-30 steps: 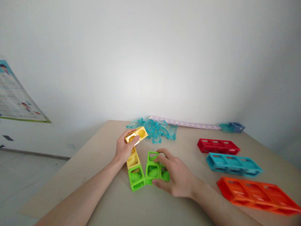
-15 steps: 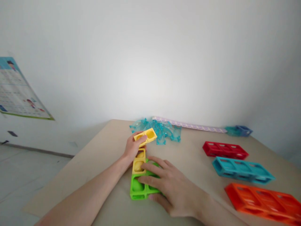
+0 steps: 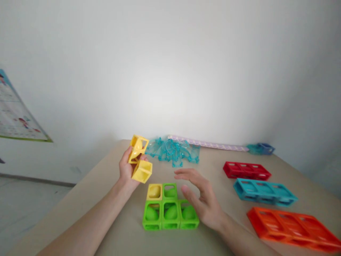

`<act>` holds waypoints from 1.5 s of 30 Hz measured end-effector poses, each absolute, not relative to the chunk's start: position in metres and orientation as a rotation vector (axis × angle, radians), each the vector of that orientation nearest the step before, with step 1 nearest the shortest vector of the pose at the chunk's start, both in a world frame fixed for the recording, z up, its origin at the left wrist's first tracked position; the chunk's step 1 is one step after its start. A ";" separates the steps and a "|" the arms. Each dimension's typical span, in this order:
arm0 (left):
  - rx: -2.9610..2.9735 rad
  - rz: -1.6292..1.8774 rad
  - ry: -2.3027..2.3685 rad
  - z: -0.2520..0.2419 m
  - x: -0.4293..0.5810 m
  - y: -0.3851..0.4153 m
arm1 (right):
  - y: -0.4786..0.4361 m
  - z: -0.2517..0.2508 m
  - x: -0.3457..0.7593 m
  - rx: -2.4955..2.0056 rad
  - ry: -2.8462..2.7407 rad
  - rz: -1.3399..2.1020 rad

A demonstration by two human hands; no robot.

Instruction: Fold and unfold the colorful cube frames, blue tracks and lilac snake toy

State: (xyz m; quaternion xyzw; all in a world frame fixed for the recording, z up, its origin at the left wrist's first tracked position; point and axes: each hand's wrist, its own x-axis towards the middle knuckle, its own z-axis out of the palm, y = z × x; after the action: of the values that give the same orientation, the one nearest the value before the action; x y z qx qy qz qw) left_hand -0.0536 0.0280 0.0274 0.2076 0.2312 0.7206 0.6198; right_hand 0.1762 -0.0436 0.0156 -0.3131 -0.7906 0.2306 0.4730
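Observation:
Raised above the table's left part, my left hand [image 3: 127,167] is closed around a yellow cube-frame block piece [image 3: 137,147]. The piece is made of several joined hollow cubes, one [image 3: 143,171] sticking out toward me; my fingers hide part of it. On the table in front of me lies a green block piece [image 3: 171,213] of hollow cubes with rounded insides. A yellow cube [image 3: 155,192] sits against its back left. Just right of the green piece hovers my right hand [image 3: 204,201], fingers apart and holding nothing.
To the right lie a red block bar [image 3: 246,170], a turquoise bar [image 3: 264,192] and an orange bar [image 3: 291,227]. A heap of clear teal plastic pieces [image 3: 174,151] and a patterned lilac strip [image 3: 213,144] lie by the wall. A blue box [image 3: 266,148] stands at the far right.
My left hand has lifted the yellow piece up and left and turned it, away from the green piece. My right hand has let go of the green piece and moved to its right.

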 end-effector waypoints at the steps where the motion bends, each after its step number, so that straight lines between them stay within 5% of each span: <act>1: 0.484 1.607 0.497 0.029 -0.049 0.023 | -0.044 0.016 0.176 -0.762 -1.974 0.525; 9: 0.764 1.334 0.610 0.027 -0.017 -0.004 | -0.053 0.030 0.164 -0.588 -2.394 0.498; 22: 0.876 1.387 0.514 0.027 -0.015 0.001 | -0.033 -0.005 0.171 -0.785 -1.607 0.641; 45: 1.346 1.213 0.596 0.017 -0.018 -0.005 | -0.032 0.011 0.178 -0.736 -1.835 0.612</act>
State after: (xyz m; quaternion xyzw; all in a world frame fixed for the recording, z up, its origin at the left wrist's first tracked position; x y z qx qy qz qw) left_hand -0.0177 -0.0046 0.0170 0.5755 0.2547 0.5187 0.5787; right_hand 0.1780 -0.0320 0.0107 -0.3056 -0.7624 0.2543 0.5106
